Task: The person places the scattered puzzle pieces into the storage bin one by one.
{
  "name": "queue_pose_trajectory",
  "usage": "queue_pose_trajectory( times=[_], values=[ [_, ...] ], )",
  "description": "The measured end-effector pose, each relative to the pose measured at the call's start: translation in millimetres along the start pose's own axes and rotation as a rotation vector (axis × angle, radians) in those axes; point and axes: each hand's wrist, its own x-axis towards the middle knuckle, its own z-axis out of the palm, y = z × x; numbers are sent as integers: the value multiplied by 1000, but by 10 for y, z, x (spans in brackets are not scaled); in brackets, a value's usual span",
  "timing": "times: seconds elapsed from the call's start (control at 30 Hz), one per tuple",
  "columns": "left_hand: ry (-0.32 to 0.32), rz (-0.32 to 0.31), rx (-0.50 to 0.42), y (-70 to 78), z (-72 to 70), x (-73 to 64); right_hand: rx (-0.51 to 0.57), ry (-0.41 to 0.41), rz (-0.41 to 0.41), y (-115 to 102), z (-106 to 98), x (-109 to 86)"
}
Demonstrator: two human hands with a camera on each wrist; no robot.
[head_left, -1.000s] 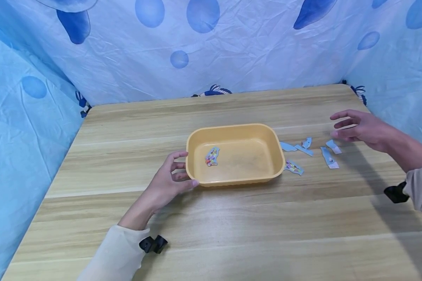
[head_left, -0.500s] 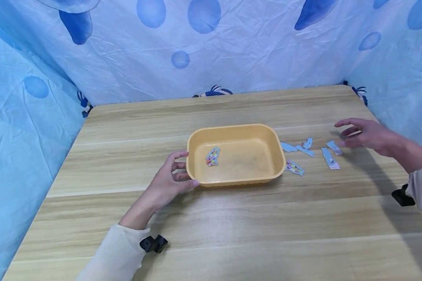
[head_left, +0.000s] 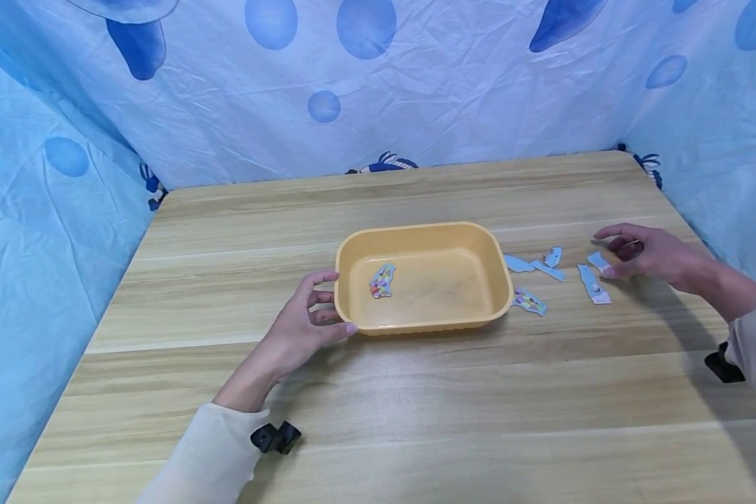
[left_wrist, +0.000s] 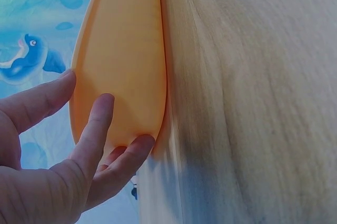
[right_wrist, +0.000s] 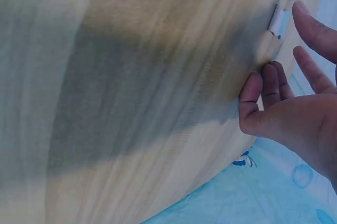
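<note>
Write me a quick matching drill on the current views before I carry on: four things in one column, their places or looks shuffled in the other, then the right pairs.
Things:
1. Left hand
2. Hanging cloth
3. Right hand
4. Tray

Places and looks:
A. Beside loose blue pieces on the table
B. Yellow-orange, with one multicoloured piece lying inside
C. Touching the tray's left end
D. Blue, printed with round spots, behind the table

Right pairs: 1-C, 2-D, 3-A, 4-B
</note>
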Motion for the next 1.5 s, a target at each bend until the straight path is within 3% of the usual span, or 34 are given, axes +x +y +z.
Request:
queue_pose_trajectory(
  times=[0.4,0.87,1.2,1.5],
  values=[
    [1,2,-22,-2,-4,-7,-34,-20,-91,54,53,49],
    [4,3,-46,4,-1,2,-53,44,-63,86,68,41],
    [0,6,-61,19,4,2,-63,47,-46,129,57,55],
    [-3,-2,-42,-2,11,4,-116,87,-99,145,125,32]
  ],
)
